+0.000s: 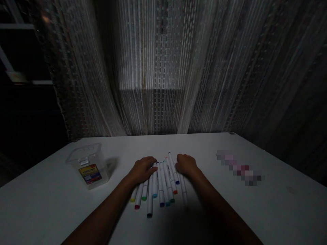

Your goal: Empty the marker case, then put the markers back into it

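Observation:
A loose row of white markers (160, 185) with differently coloured ends lies side by side on the table, their lengths pointing toward me. My left hand (143, 169) is curled over the far ends of the leftmost ones, thumb and forefinger around them. A black-ended marker (150, 204) sticks out nearest to me. At the right end of the row, my right hand (186, 164) has its fingers folded over the far end of a single marker (183, 192), slightly apart from the others. Its fingertips are hidden.
On the left of the white table (209, 214) stands a clear plastic container (95, 166) with a yellow and blue label. A pixelated pinkish item (238, 167) lies on the right. A patterned curtain (160, 68) hangs behind the table's far edge. The room is dim.

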